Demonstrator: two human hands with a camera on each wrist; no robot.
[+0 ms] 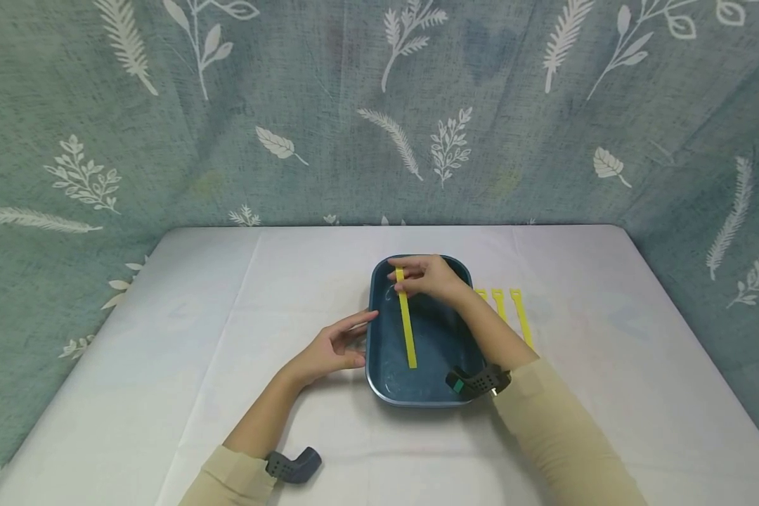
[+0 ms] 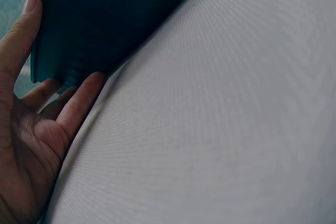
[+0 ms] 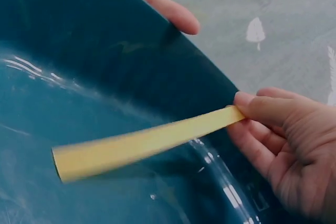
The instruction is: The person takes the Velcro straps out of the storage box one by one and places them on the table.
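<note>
A deep blue-green rectangular tray with rounded corners stands on the white cloth. My right hand is over its far part and pinches one end of a flat yellow strip between thumb and fingers. The strip slants down over the inside of the tray, its free end toward me; whether that end touches the floor, I cannot tell. Along the tray's left side, my left hand rests with extended fingers on the outer wall and rim. In the left wrist view its fingertips touch the wall.
Several more yellow strips with widened, notched ends lie on the cloth just right of the tray, partly hidden by my right forearm. A white cloth covers the table. Behind it hangs a green-blue curtain with white leaf prints.
</note>
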